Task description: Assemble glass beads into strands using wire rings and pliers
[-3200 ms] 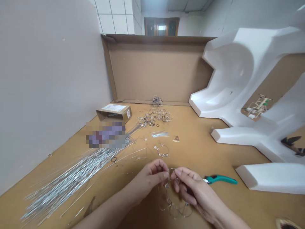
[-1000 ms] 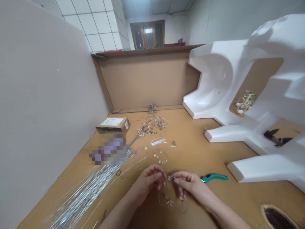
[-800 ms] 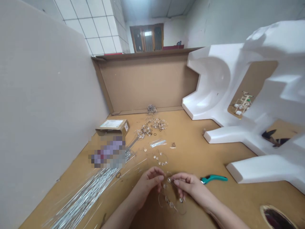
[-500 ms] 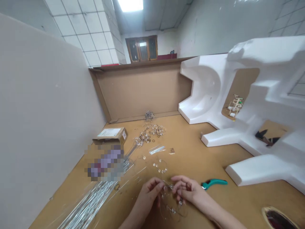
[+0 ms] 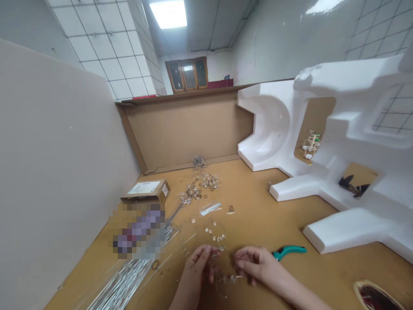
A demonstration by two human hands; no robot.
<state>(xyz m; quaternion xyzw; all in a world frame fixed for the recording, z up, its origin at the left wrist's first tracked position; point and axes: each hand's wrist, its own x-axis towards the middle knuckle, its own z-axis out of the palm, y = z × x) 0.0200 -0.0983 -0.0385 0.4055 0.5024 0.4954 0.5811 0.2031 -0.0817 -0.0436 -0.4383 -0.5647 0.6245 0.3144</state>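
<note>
My left hand (image 5: pixel 200 263) is closed, thumb against fingers, on a thin wire strung with clear round beads (image 5: pixel 232 279). Part of this beaded wire hangs in a loop below and between the hands. To the right, my right hand (image 5: pixel 253 261) is curled with thumb and fingertips together; what they pinch is too small to make out. Just beyond my fingers, another beaded loop (image 5: pixel 221 237) lies on the brown work surface. Green-handled pliers or cutters (image 5: pixel 290 251) rest beside my right hand, their head hidden behind it.
A bundle of thin metal rods (image 5: pixel 121 286) lies at left, with a dark ring (image 5: pixel 155 265) beside it. Farther back are a small carton (image 5: pixel 145 189), a heap of beaded pieces and rings (image 5: pixel 206 181), and short clear sticks (image 5: pixel 210 209). White moulded foam (image 5: pixel 325 185) borders the right.
My hands have moved slightly apart, and the right hand's fingers have curled in more. The beaded wire between them has shifted. The whole view has tilted a little.
</note>
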